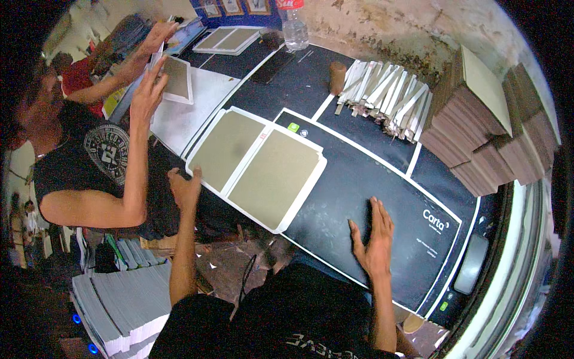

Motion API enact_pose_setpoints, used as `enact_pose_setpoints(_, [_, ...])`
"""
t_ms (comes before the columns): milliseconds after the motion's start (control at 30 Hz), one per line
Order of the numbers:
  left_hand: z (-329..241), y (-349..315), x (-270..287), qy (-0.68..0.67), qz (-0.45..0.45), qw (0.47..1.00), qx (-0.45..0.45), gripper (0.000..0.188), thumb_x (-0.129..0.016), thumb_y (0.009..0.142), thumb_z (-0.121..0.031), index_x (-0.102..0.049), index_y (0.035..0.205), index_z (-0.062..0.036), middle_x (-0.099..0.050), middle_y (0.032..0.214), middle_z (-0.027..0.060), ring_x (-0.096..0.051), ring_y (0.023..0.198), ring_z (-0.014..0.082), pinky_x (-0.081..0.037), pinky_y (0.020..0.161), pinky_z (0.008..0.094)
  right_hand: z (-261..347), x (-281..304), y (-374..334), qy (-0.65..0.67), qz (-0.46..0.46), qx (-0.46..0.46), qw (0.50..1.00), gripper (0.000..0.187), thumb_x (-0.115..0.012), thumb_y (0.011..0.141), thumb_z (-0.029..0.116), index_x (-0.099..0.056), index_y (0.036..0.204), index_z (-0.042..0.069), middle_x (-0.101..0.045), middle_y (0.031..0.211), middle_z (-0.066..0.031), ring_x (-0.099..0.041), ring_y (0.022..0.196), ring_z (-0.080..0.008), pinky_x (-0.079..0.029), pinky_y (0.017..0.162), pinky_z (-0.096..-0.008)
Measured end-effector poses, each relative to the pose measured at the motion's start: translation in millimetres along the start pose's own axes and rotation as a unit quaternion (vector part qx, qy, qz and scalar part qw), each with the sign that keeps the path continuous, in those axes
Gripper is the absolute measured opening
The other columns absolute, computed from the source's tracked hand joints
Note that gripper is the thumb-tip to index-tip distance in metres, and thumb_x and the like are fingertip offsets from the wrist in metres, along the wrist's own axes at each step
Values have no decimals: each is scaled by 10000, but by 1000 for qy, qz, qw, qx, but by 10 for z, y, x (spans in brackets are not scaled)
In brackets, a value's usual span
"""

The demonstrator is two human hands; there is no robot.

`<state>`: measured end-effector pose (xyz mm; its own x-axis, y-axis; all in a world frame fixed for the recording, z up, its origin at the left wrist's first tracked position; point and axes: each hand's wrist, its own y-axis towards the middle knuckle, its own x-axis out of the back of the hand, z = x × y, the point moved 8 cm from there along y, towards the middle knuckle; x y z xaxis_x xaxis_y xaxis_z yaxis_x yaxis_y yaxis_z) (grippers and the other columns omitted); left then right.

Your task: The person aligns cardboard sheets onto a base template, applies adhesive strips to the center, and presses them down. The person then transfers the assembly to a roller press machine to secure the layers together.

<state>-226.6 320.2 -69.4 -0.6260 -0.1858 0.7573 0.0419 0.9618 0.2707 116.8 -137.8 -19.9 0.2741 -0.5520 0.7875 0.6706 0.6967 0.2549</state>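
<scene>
An opened-out book cover point(276, 173), two grey-brown boards edged and joined by white, lies at the middle of the dark worktable. A white edge pokes out at its right corner, so another sheet may lie beneath it. My left hand point(186, 189) is at the cover's left corner, its thumb by the edge and its fingers apart from the thumb; I cannot tell how firmly it touches. Over the dark table mat point(335, 209), right of the cover, my right hand point(375, 242) rests with fingers stretched out and nothing in it.
Stacked brown boards point(460, 119) rise at the right by the wall. White strips point(385, 96) lie in a heap beside a brown cylinder point(337, 78). A plastic bottle point(295, 30) and more covers point(227, 40) are at the back. A co-worker point(89, 161) handles a cover point(178, 81).
</scene>
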Motion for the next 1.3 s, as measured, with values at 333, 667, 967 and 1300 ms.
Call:
enact_pose_setpoints(333, [-1976,-783,-1093,100,145,961,-213,845,-377,1055,-564,-227,1599,65,-199,1686,254,-100,1584,416,-52,1248,626,-63,30,-36,-1,-8,3,1000,672,-702,941,247,-443,1501,-19,-496,1509,-257,-455,1407,-422,-341,1189,-504])
enact_pose_setpoints(667, [-1421,-170,-1557,207,150,953,-163,915,-241,1041,-701,-147,1646,-21,-95,1735,155,-60,1609,293,4,1243,622,-142,19,-204,-111,46,22,993,707,-462,1060,489,-340,1582,28,-292,1665,-202,-241,1560,-337,-160,1276,-507])
enact_pose_setpoints(967, [-3435,-1884,-1219,-202,285,845,-405,255,-580,1056,-217,-644,1195,-13,-647,1174,185,-607,1125,261,-447,975,413,-570,619,-1147,-181,41,-192,964,811,-441,1054,540,-254,1598,-31,-209,1683,-249,-159,1584,-360,-101,1282,-508])
enact_pose_setpoints(1300, [-4738,-3715,-964,-454,403,664,-437,175,-730,930,-106,-618,822,-25,-661,809,106,-620,723,200,-477,682,335,-567,881,-1720,-228,42,-249,940,805,-507,1046,482,-256,1587,-59,-245,1667,-258,-206,1566,-384,-160,1268,-517])
